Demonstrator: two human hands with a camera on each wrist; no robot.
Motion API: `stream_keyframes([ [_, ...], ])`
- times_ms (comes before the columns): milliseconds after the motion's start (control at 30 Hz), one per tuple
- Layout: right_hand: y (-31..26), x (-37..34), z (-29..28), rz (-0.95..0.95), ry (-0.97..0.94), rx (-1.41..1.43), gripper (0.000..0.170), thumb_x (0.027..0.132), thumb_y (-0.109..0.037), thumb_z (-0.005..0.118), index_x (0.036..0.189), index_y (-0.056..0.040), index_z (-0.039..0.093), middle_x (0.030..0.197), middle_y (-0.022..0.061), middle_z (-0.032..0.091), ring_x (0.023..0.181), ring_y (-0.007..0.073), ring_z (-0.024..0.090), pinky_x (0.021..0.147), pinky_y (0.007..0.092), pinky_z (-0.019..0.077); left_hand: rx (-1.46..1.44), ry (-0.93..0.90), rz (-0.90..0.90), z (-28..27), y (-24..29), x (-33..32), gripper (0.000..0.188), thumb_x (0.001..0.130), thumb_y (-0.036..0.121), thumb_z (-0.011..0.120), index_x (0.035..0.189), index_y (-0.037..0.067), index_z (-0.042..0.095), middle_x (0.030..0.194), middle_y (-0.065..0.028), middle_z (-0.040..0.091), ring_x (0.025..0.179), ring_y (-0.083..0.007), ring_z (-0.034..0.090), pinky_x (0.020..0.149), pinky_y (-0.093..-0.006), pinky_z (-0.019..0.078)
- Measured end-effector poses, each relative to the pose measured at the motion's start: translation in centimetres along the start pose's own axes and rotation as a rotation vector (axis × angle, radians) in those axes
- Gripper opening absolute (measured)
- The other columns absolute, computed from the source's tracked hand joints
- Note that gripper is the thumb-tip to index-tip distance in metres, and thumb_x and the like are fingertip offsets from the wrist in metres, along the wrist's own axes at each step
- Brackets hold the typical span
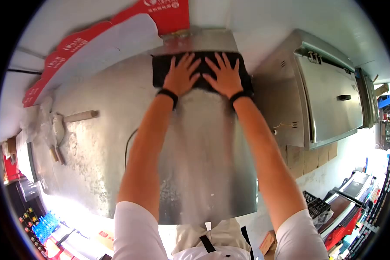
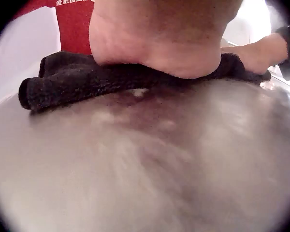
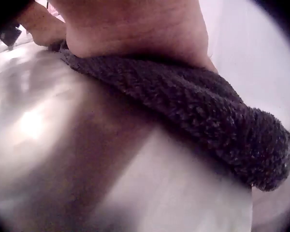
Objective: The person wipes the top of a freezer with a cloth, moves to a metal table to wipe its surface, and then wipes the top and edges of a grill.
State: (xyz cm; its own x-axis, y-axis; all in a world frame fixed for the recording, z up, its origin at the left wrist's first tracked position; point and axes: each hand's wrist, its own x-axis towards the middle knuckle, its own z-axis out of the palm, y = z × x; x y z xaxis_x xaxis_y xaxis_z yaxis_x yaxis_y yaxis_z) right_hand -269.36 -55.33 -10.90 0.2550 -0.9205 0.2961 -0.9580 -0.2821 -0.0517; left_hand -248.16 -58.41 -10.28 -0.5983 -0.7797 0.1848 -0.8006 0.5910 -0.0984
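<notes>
Black cloth (image 1: 203,68) lies at the upper centre of the head view, where we press it to the metal desk (image 1: 112,99) with left hand (image 1: 180,78) and right hand (image 1: 226,79) spread flat, apparently mid-wipe, and the next stroke probably calls for even pressure.

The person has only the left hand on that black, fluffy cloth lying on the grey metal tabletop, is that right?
Not only the left hand: the head view shows the right hand on the black, fluffy cloth too. The cloth does lie on the grey metal tabletop.
</notes>
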Motion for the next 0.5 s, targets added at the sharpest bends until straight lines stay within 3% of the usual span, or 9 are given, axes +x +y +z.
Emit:
stream_keyframes([
  [233, -7.1, -14.6, -6.9, -0.048, -0.107, 0.086, 0.071, 0.095, -0.062, 0.048, 0.156, -0.0272, 0.035, 0.163, 0.0122, 0.026, 0.151, 0.0367, 0.019, 0.112, 0.0746, 0.0111, -0.006, -0.248, -0.026, -5.9, 8.5, -14.4, 0.068, 0.101, 0.051, 0.042, 0.159, 0.02, 0.027, 0.166, -0.0102, 0.02, 0.154, -0.0291, 0.015, 0.12, -0.059, 0.0152],
  [367, -11.5, -24.7, -10.9, -0.108, -0.227, 0.181, 0.073, 0.095, -0.061, 0.05, 0.156, -0.0256, 0.034, 0.164, 0.0148, 0.021, 0.152, 0.0395, 0.013, 0.112, 0.0764, 0.0069, -0.014, -0.445, -0.11, -10.2, 15.3, -24.9, 0.068, 0.103, 0.054, 0.037, 0.161, 0.023, 0.019, 0.169, -0.008, 0.011, 0.155, -0.0287, 0.009, 0.121, -0.0588, 0.0096],
  [500, -15.8, -34.0, -13.6, -0.181, -0.278, 0.249, 0.073, 0.095, -0.058, 0.052, 0.156, -0.0218, 0.036, 0.164, 0.0174, 0.02, 0.152, 0.0422, 0.011, 0.111, 0.0777, 0.0059, -0.049, -0.482, -0.18, -13.2, 21.2, -35.0, 0.068, 0.103, 0.055, 0.038, 0.161, 0.025, 0.019, 0.169, -0.0076, 0.009, 0.155, -0.0278, 0.007, 0.122, -0.0587, 0.0086],
])
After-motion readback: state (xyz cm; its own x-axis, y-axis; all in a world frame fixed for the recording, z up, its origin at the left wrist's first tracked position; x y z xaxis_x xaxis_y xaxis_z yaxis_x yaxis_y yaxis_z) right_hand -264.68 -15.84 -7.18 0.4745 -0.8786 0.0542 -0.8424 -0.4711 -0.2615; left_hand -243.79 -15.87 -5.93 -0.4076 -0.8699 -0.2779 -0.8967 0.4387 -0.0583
